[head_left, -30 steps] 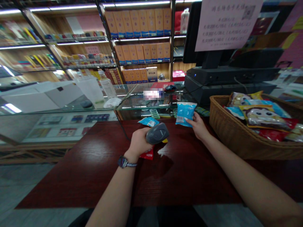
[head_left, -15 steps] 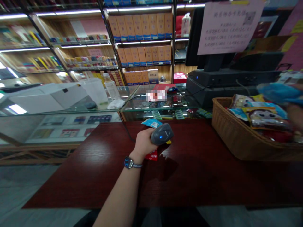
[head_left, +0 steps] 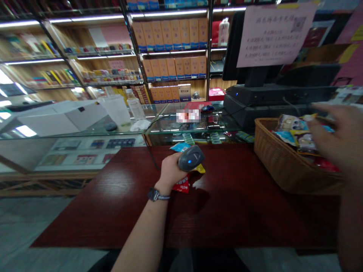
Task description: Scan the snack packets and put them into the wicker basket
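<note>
Looking across the dark red-brown table (head_left: 232, 215), we see glossy wood filling the lower middle of the frame, a patch of glare on its left part. Our left hand (head_left: 169, 170), near the centre, is wrapped around a grey scanner (head_left: 192, 158) with a blue light, which partly covers the blue, yellow and red packets (head_left: 180, 186) on the wood. Our right hand (head_left: 331, 130), blurred at the right edge, has its fingers parted — nothing shows between them — in front of the wicker basket (head_left: 272, 162) of snack bags (head_left: 306, 140). Beyond the table stands a glass counter (head_left: 195, 127); at upper right a pink sheet (head_left: 269, 41) hangs on a monitor (head_left: 230, 49), and lit shelves with orange boxes (head_left: 170, 36) line the back.
</note>
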The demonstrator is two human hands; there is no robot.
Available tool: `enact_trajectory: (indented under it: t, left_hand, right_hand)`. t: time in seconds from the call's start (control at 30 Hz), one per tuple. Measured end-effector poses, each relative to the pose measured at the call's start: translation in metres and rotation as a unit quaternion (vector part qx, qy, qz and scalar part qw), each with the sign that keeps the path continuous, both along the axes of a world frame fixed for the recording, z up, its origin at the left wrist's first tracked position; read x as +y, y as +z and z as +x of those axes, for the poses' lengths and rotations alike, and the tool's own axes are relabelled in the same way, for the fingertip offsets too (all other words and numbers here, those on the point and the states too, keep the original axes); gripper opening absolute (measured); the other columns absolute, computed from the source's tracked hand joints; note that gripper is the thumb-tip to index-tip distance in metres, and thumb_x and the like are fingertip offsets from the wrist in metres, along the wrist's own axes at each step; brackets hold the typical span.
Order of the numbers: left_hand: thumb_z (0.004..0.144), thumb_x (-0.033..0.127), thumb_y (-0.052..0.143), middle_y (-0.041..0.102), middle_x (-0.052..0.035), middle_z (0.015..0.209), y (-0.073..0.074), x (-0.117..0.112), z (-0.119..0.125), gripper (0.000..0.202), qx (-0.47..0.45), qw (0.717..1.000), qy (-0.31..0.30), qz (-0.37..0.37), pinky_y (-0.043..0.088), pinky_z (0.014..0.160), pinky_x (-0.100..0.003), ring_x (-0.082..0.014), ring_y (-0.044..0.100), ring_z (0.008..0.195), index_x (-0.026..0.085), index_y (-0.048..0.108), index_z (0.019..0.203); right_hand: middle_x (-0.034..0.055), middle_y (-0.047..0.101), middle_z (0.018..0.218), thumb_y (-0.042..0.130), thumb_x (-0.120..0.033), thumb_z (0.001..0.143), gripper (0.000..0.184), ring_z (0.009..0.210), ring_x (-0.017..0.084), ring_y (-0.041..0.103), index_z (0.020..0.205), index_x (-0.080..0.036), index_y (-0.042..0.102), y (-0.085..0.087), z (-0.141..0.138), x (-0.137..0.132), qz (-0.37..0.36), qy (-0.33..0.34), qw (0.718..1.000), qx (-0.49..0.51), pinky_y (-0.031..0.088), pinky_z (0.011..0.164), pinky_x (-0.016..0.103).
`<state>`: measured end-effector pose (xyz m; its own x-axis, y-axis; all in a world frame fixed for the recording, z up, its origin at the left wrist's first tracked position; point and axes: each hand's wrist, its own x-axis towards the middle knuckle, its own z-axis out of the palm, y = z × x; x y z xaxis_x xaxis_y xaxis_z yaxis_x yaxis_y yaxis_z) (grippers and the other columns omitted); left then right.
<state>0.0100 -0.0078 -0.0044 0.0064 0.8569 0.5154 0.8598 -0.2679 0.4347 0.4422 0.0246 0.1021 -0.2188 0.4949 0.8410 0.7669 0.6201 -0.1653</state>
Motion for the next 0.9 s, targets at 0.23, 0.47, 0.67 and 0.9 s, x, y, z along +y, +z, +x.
enact_trajectory:
  t: [0.23,0.47,0.67,0.9]
  left_hand:
    - [0.070,0.031,0.067,0.080,-0.0105,0.088,-0.001,0.005,-0.007,0.028,-0.019,0.992,0.128,0.014,0.054,0.073,-0.032,-0.0305,0.075,0.086,0.019,0.076,0.093]
    - [0.069,0.037,0.068,0.080,-0.0115,0.087,0.000,0.007,-0.012,0.030,-0.039,0.971,0.236,0.022,0.053,0.069,-0.034,-0.0331,0.075,0.085,0.020,0.076,0.092]
    - [0.072,0.046,0.067,0.080,-0.0138,0.086,0.002,0.006,-0.017,0.033,-0.047,0.956,0.290,0.003,0.054,0.068,-0.037,-0.0359,0.075,0.085,0.022,0.075,0.093]
    - [0.077,0.053,0.063,0.078,-0.0209,0.086,0.009,0.007,-0.031,0.039,-0.059,0.937,0.343,-0.018,0.054,0.069,-0.043,-0.0415,0.074,0.087,0.018,0.075,0.091]
  right_hand:
    - [0.0114,0.060,0.135,0.063,-0.036,0.088,0.053,0.123,0.025,0.058,0.137,-0.018,0.056,-0.035,-0.190,0.046,-0.240,0.196,0.944,-0.114,0.044,0.109,0.042]
    - [0.0191,0.045,0.147,0.071,-0.050,0.081,0.081,0.139,0.030,0.042,0.149,-0.016,0.042,-0.098,-0.272,0.089,-0.355,0.262,0.889,-0.121,0.034,0.116,0.046]
    - [0.0130,0.024,0.162,0.073,-0.052,0.078,0.081,0.150,0.032,0.022,0.149,-0.025,0.045,-0.118,-0.317,0.093,-0.354,0.287,0.866,-0.205,0.022,0.121,0.047]
    - [0.0039,0.063,0.134,0.068,-0.067,0.073,0.058,0.140,0.034,0.041,0.123,-0.038,0.068,-0.109,-0.312,0.069,-0.392,0.246,0.818,-0.340,0.032,0.115,0.050]
